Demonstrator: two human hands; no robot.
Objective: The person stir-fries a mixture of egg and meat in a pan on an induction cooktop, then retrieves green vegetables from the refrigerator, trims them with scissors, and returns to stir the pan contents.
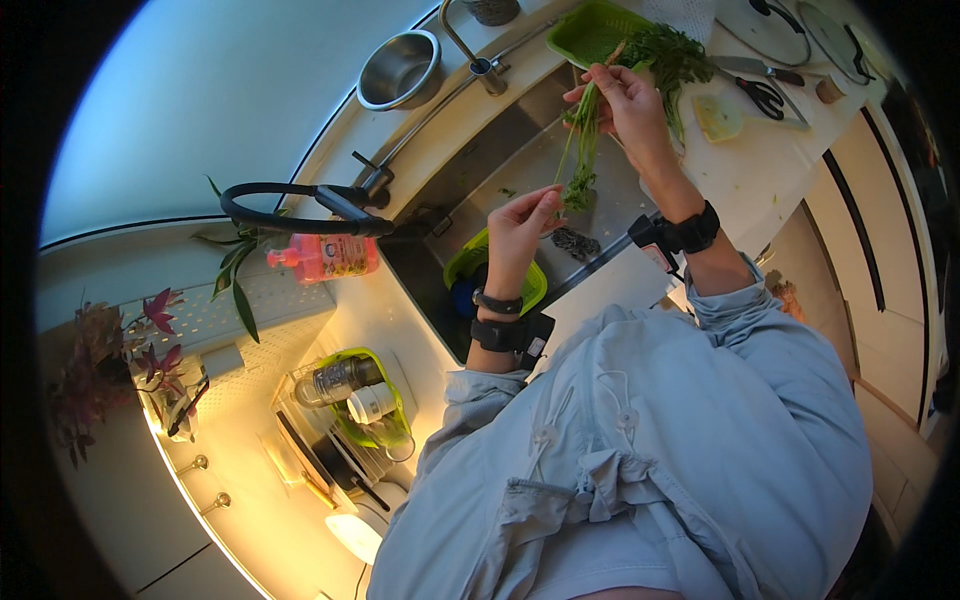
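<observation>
Over the steel sink (517, 161), my right hand (626, 101) grips a bunch of leafy green herb stems (589, 142) near its root end. The leaves hang downward toward my left hand (529, 214), whose thumb and fingertips pinch together at a thin stem beside them. More leafy herbs (675, 56) lie on the counter against a green plastic basket (592, 34). A steel wool scrubber (575, 244) rests in the sink, near a second green basket (534, 285) partly hidden behind my left wrist.
Black-handled scissors (761, 97), a knife (750, 66) and glass lids (765, 34) lie at the right. A black faucet (352, 206) and pink soap bottle (330, 257) flank the sink. A steel bowl (400, 71) stands behind; a dish rack (360, 420) sits at left.
</observation>
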